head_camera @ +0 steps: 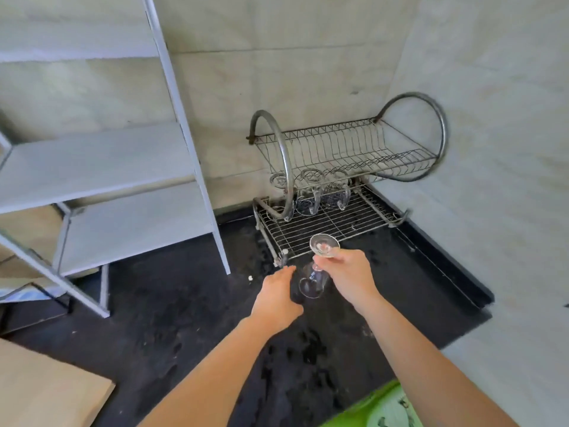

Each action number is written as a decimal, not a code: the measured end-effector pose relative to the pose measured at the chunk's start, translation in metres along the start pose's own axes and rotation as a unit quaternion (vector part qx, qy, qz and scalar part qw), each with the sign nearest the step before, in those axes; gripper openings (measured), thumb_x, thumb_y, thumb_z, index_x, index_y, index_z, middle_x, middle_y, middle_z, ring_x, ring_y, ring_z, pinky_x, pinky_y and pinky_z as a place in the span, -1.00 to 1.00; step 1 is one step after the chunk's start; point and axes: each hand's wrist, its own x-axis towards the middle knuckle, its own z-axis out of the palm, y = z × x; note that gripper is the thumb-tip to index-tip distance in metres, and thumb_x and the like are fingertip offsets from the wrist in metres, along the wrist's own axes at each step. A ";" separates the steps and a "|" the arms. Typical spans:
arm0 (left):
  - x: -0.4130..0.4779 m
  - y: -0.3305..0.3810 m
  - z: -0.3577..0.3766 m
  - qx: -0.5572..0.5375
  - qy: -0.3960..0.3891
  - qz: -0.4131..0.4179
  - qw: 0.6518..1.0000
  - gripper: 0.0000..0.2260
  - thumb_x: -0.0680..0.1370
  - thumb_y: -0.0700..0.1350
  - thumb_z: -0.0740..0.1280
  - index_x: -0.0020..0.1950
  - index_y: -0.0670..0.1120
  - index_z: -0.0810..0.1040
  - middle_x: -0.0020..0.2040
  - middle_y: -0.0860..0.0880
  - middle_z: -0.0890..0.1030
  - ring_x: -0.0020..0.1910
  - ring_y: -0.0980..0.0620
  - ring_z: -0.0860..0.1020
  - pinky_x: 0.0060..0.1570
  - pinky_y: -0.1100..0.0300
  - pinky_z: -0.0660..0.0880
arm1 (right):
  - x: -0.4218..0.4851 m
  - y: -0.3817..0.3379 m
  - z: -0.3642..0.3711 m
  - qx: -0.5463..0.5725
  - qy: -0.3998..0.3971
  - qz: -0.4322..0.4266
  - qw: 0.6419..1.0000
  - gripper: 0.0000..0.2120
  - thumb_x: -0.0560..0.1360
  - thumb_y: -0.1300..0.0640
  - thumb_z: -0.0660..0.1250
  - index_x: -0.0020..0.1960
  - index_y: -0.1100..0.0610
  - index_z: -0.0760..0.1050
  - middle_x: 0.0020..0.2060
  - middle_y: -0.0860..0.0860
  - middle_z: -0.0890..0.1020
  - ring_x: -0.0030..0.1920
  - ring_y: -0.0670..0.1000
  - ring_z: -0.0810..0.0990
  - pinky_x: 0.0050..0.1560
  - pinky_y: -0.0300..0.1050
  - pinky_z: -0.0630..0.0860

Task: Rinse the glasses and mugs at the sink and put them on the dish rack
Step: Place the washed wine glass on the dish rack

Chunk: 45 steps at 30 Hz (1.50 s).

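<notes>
Clear stemmed glass (311, 287), held upside down with its foot uppermost, above the wet black counter (184, 318) and just in front of the dish rack (338, 221). The right hand (346, 272) grips the stem just under the foot. The left hand (277, 292), fingers nearly straight and relaxed, lies beside the bowl; whether it touches the glass cannot be told. The rack has two wire tiers on chrome hoops and stands in the corner between two pale walls. Clear mugs (308, 200) sit upside down at the back left of the lower tier. A grey shelf unit (92, 167) stands to the left, on the counter.
</notes>
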 end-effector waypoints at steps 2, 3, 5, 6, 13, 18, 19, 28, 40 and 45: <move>0.024 -0.003 -0.004 0.035 -0.004 -0.016 0.999 -0.32 0.50 -0.15 0.35 0.56 -0.08 0.12 0.56 -0.05 0.14 0.51 -0.07 0.14 0.42 0.07 0.26 | 0.029 0.002 0.002 -0.033 0.016 -0.010 0.999 -0.91 0.42 0.17 0.45 -0.20 0.17 0.71 -0.30 0.18 0.68 -0.26 0.07 0.59 -0.15 0.00 0.51; 0.035 -0.006 -0.003 0.044 0.000 -0.020 0.999 -0.35 0.55 -0.13 0.29 0.57 -0.07 0.07 0.58 -0.04 0.06 0.54 -0.07 0.08 0.44 0.05 0.22 | 0.042 0.004 0.004 -0.048 0.021 -0.021 0.998 -0.89 0.43 0.16 0.44 -0.18 0.19 0.70 -0.30 0.20 0.67 -0.27 0.07 0.58 -0.13 0.02 0.51; 0.056 -0.011 -0.002 0.053 0.010 -0.024 0.998 -0.44 0.62 -0.12 0.18 0.58 -0.07 0.03 0.59 -0.04 0.02 0.56 -0.05 0.01 0.48 0.06 0.17 | 0.066 0.007 0.008 -0.060 0.027 -0.045 0.997 -0.84 0.46 0.12 0.43 -0.16 0.22 0.70 -0.31 0.22 0.66 -0.30 0.10 0.54 -0.13 0.01 0.51; 0.065 -0.013 -0.002 0.052 0.012 -0.029 0.998 -0.48 0.64 -0.11 0.14 0.58 -0.06 0.04 0.59 -0.04 0.02 0.56 -0.04 0.00 0.49 0.05 0.15 | 0.077 0.008 0.010 -0.057 0.027 -0.056 0.996 -0.82 0.47 0.10 0.43 -0.15 0.22 0.70 -0.32 0.20 0.66 -0.30 0.11 0.55 -0.14 -0.01 0.49; 0.106 -0.016 -0.001 0.038 0.053 -0.096 0.993 -0.61 0.67 0.02 0.03 0.49 0.00 0.31 0.30 -0.09 0.54 0.20 -0.12 0.54 0.13 0.02 0.51 | 0.137 0.008 0.032 -0.030 -0.030 -0.097 0.994 -0.84 0.49 0.08 0.42 -0.08 0.17 0.71 -0.45 -0.10 0.57 -0.40 -0.16 0.44 -0.28 -0.23 0.36; 0.114 -0.015 -0.001 0.040 0.070 -0.123 0.989 -0.64 0.67 0.00 0.06 0.44 0.02 0.39 0.24 -0.09 0.59 0.08 -0.14 0.59 0.05 0.01 0.55 | 0.163 0.012 0.044 -0.054 -0.051 -0.090 0.993 -0.86 0.47 0.15 0.43 -0.12 0.22 0.70 -0.37 0.00 0.65 -0.34 -0.11 0.56 -0.26 -0.26 0.41; 0.115 -0.015 -0.001 0.039 0.068 -0.128 0.989 -0.65 0.67 -0.01 0.07 0.44 0.02 0.40 0.24 -0.10 0.59 0.10 -0.15 0.58 0.06 0.00 0.55 | 0.166 0.013 0.046 -0.053 -0.055 -0.081 0.994 -0.87 0.47 0.15 0.44 -0.12 0.22 0.70 -0.33 0.03 0.66 -0.32 -0.09 0.57 -0.26 -0.31 0.41; 0.124 -0.017 -0.002 0.050 0.051 -0.154 0.986 -0.67 0.66 -0.04 0.11 0.41 0.02 0.43 0.28 -0.05 0.57 0.24 -0.12 0.51 0.17 0.00 0.50 | 0.175 0.020 0.051 -0.058 -0.096 -0.040 0.993 -0.89 0.46 0.14 0.44 -0.08 0.17 0.70 -0.21 -0.02 0.68 -0.18 -0.15 0.60 -0.16 -0.39 0.44; 0.120 -0.011 -0.005 0.078 0.044 -0.139 0.986 -0.66 0.67 -0.03 0.07 0.42 0.00 0.42 0.26 -0.08 0.57 0.21 -0.13 0.53 0.14 0.00 0.51 | 0.162 0.019 0.042 -0.062 -0.092 -0.039 0.993 -0.78 0.47 0.19 0.42 0.11 0.19 0.62 -0.13 -0.09 0.56 0.06 0.00 0.57 0.08 -0.16 0.42; 0.111 -0.008 -0.003 0.035 0.074 -0.142 0.987 -0.63 0.67 0.01 0.05 0.44 -0.02 0.38 0.26 -0.10 0.57 0.15 -0.13 0.56 0.08 0.03 0.52 | 0.151 0.026 0.039 -0.070 -0.082 -0.018 0.994 -0.60 0.47 0.13 0.43 0.29 0.18 0.52 0.20 0.02 0.59 0.23 -0.02 0.53 0.16 -0.24 0.36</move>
